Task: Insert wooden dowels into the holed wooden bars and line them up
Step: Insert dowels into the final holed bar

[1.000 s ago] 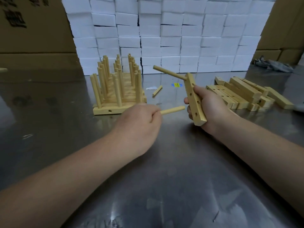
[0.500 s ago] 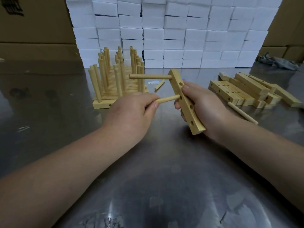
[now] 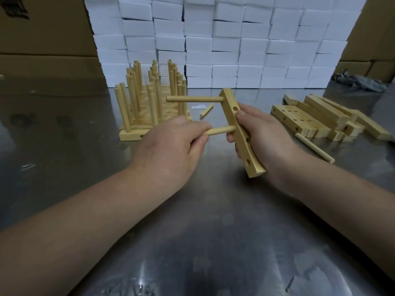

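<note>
My right hand (image 3: 263, 135) grips a holed wooden bar (image 3: 245, 146) held tilted above the table. One dowel (image 3: 193, 99) sticks out leftward from the bar's top hole. My left hand (image 3: 171, 150) pinches a second dowel (image 3: 220, 130) whose tip is at a middle hole of the bar. Behind my left hand stands a row of finished bars with upright dowels (image 3: 149, 99). A pile of bare holed bars (image 3: 316, 122) lies at the right.
A loose dowel (image 3: 315, 151) lies on the metal table (image 3: 213, 231) right of my right hand; another short dowel (image 3: 206, 110) lies behind the bar. White foam blocks (image 3: 235, 43) and cardboard boxes (image 3: 42, 39) form a wall at the back.
My left hand brought the second dowel rightward to the bar, and its tip now sits at the hole. The right hand turned the bar and drew it nearer.
</note>
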`<state>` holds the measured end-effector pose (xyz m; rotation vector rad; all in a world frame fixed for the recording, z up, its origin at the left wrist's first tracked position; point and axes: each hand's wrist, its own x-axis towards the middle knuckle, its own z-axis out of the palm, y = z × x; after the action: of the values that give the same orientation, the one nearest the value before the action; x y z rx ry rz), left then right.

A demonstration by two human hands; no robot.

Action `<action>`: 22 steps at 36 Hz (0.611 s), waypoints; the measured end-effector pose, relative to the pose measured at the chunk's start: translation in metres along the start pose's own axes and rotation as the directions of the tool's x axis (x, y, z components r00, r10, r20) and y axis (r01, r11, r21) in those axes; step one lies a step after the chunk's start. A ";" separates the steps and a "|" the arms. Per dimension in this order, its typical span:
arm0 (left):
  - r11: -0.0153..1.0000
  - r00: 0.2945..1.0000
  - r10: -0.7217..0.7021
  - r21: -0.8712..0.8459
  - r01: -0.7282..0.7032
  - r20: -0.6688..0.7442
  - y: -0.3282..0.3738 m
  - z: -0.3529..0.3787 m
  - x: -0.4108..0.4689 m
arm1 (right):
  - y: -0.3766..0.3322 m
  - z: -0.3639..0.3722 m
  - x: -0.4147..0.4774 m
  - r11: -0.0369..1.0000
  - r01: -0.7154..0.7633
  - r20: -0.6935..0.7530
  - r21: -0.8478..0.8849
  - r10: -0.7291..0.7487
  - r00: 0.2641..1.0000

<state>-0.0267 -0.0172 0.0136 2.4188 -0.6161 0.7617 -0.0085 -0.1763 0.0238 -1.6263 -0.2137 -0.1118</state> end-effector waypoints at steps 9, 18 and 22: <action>0.994 0.997 0.078 0.076 -0.077 -0.002 0.000 -0.008 0.001 | -0.005 0.003 -0.006 0.984 0.082 0.068 -0.156 -0.072 0.995; 0.974 0.990 0.122 0.185 -0.132 0.065 0.003 -0.012 0.000 | -0.004 0.005 -0.009 0.975 0.109 0.054 -0.192 -0.100 0.993; 0.989 0.994 0.090 0.112 -0.098 0.069 0.001 -0.012 -0.002 | -0.004 0.006 -0.010 0.963 0.142 0.081 -0.230 -0.127 0.989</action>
<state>-0.0335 -0.0101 0.0213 2.5426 -0.7348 0.7804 -0.0200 -0.1708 0.0254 -1.8524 -0.3738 -0.1935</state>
